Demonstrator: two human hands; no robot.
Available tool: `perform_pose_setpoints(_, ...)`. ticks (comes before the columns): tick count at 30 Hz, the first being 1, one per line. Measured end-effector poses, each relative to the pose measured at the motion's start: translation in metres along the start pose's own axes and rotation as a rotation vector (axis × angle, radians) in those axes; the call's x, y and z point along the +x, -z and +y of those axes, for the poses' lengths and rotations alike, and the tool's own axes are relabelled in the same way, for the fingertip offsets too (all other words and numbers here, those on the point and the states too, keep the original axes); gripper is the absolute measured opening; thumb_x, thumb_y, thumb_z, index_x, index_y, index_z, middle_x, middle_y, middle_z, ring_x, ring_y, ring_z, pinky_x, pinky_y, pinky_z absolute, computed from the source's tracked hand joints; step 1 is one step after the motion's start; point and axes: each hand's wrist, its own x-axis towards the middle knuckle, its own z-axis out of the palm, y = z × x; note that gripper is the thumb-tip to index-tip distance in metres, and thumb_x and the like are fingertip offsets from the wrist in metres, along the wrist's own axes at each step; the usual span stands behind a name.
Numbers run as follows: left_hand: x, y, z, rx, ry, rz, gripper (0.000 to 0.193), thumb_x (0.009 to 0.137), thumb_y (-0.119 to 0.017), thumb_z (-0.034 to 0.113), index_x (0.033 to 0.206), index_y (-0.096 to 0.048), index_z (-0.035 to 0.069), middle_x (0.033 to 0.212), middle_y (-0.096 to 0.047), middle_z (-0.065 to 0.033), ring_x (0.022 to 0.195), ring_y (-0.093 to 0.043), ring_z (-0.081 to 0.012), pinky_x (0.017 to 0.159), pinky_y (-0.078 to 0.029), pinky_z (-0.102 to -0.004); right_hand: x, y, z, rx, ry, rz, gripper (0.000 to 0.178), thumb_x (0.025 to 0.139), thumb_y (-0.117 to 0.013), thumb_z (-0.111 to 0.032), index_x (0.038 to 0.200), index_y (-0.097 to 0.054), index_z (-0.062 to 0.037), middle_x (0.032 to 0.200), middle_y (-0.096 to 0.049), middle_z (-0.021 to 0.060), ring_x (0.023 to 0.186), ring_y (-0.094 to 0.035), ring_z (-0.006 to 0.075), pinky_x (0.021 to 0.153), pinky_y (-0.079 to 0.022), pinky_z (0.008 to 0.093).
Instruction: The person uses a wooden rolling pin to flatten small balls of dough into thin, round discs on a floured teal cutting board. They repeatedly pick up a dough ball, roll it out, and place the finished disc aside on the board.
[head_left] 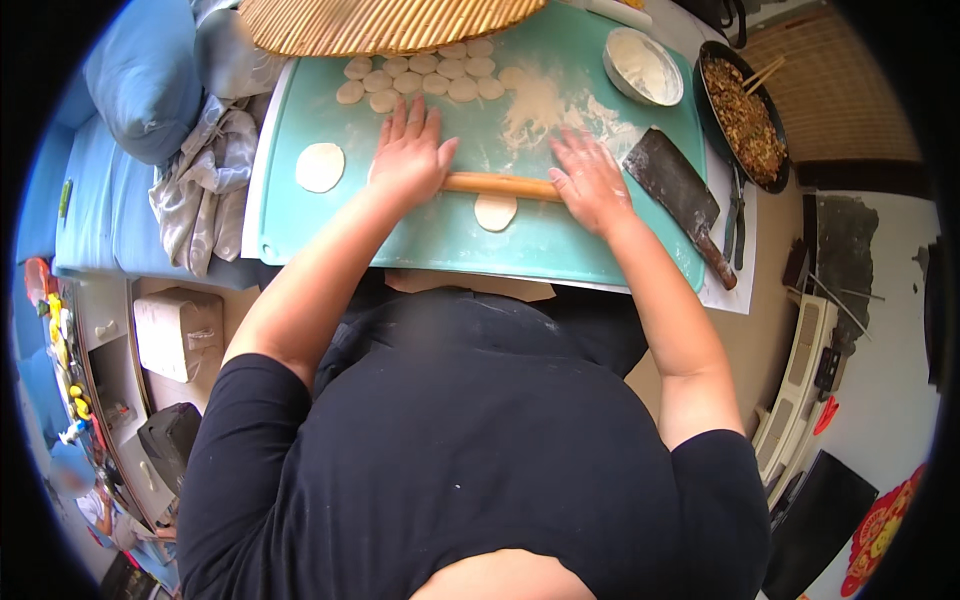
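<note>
Rolling pin (pixel 505 186) lies crosswise, dough circle (pixel 495 213) just bodyward; left hand (pixel 408 158), right hand (pixel 590 180) atop ends, fingers extended, unclasped.

12 o'clock: rolling pin (pixel 503 186), smooth wood, slight sheen | under it, green board (pixel 560 250), looks plastic, floury | 2: cleaver (pixel 672 185), dull dark metal | 11:30: slatted tray (pixel 395 25), ridged, kinda bamboo-ish | 10: cushion (pixel 140 85), soft-looking cloth
</note>
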Motion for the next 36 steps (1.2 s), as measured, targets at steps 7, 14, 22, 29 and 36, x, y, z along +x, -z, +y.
perform_pose_setpoints(7,-0.081,0.003,0.016,-0.005,-0.282,-0.058,0.053,0.093,-0.043,0.033,0.135,-0.039,0.001,0.147,-0.027,-0.0199,0.137,-0.022,-0.0385,0.110,-0.022,-0.0500,-0.078,-0.001,-0.019,-0.055,0.143,-0.042,0.056,0.088,-0.048,-0.040,0.136,-0.044,-0.0125,0.149,-0.028,0.0085,0.138,-0.020,0.0356,0.111,-0.017,0.0503)
perform_pose_setpoints(14,-0.010,0.001,0.013,0.048,-0.037,0.026,0.053,0.094,-0.040,0.035,0.134,-0.040,0.001,0.149,-0.024,-0.0195,0.138,-0.019,-0.0379,0.111,-0.020,-0.0479,-0.018,-0.014,0.005,-0.034,-0.038,0.074,0.050,0.092,-0.042,-0.036,0.134,-0.045,-0.0092,0.147,-0.031,0.0115,0.137,-0.024,0.0342,0.111,-0.018,0.0476)
perform_pose_setpoints(22,-0.055,0.004,0.006,0.038,-0.199,-0.057,0.055,0.091,-0.045,0.034,0.135,-0.039,0.001,0.149,-0.024,-0.0180,0.139,-0.018,-0.0372,0.112,-0.017,-0.0503,-0.045,-0.001,-0.020,0.098,0.159,-0.070,0.050,0.090,-0.046,-0.035,0.134,-0.046,-0.0109,0.147,-0.033,0.0084,0.134,-0.028,0.0363,0.109,-0.022,0.0495)
perform_pose_setpoints(29,-0.058,0.016,0.028,0.045,-0.165,-0.099,0.057,0.092,-0.042,0.035,0.138,-0.035,0.001,0.150,-0.020,-0.0189,0.140,-0.015,-0.0372,0.112,-0.015,-0.0492,-0.073,-0.017,-0.015,-0.043,0.026,0.072,0.054,0.090,-0.047,-0.036,0.136,-0.042,-0.0089,0.147,-0.031,0.0136,0.137,-0.023,0.0358,0.111,-0.019,0.0488)
perform_pose_setpoints(36,-0.021,-0.003,0.007,-0.012,-0.005,-0.019,0.057,0.093,-0.041,0.035,0.138,-0.034,0.001,0.150,-0.021,-0.0194,0.139,-0.017,-0.0384,0.111,-0.017,-0.0511,-0.027,-0.001,-0.008,0.048,0.069,-0.021,0.052,0.090,-0.048,-0.034,0.135,-0.045,-0.0092,0.146,-0.033,0.0122,0.134,-0.027,0.0385,0.109,-0.023,0.0474)
